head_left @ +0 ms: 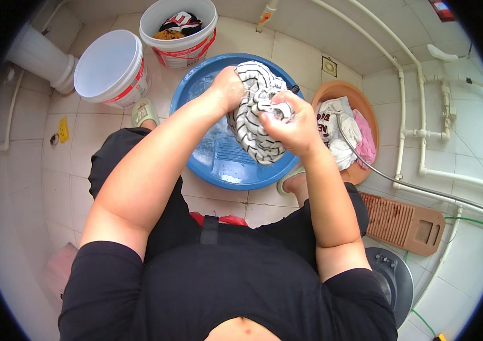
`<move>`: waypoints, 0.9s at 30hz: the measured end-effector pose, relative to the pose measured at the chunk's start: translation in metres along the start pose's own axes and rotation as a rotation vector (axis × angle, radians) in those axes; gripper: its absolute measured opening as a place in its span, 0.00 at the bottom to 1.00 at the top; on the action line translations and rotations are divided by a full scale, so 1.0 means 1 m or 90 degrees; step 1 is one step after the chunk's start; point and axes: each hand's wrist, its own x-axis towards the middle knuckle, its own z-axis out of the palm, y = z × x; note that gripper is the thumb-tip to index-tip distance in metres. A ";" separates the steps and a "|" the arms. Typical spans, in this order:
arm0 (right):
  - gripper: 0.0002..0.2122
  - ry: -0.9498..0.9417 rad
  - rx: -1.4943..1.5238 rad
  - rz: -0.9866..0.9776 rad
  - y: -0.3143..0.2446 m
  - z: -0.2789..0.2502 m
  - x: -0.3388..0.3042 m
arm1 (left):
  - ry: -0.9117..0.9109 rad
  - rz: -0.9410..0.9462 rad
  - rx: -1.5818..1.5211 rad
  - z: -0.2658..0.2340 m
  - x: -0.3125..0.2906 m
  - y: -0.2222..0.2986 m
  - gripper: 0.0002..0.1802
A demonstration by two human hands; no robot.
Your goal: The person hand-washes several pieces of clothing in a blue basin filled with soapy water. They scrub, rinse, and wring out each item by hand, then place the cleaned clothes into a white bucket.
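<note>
Head view: left hand [230, 87] and right hand [298, 126] clench the bunched striped cloth [254, 135] over the blue basin [200, 149], likely so drips fall inside. Farther off, the orange tub [358, 174] and white bucket [178, 45] apparently keep other clothes [346, 136] apart.

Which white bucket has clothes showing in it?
The right-hand bucket of the pair near the top: black, white and orange clothes show inside. The left-hand bucket shows only a plain pale surface, no clothes.
</note>
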 end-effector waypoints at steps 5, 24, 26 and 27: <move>0.13 0.002 -0.217 -0.102 0.019 0.014 -0.003 | 0.000 -0.108 -0.021 0.019 0.000 -0.031 0.13; 0.17 -0.260 -0.363 -0.009 0.091 0.057 -0.059 | -0.470 -0.332 0.465 0.036 -0.053 -0.006 0.13; 0.15 -0.182 -0.246 0.040 0.095 0.055 -0.050 | -0.389 -0.403 0.403 0.029 -0.044 -0.005 0.14; 0.14 -0.192 -0.014 0.168 0.104 0.052 -0.040 | -0.341 -0.420 0.375 0.025 -0.037 -0.009 0.13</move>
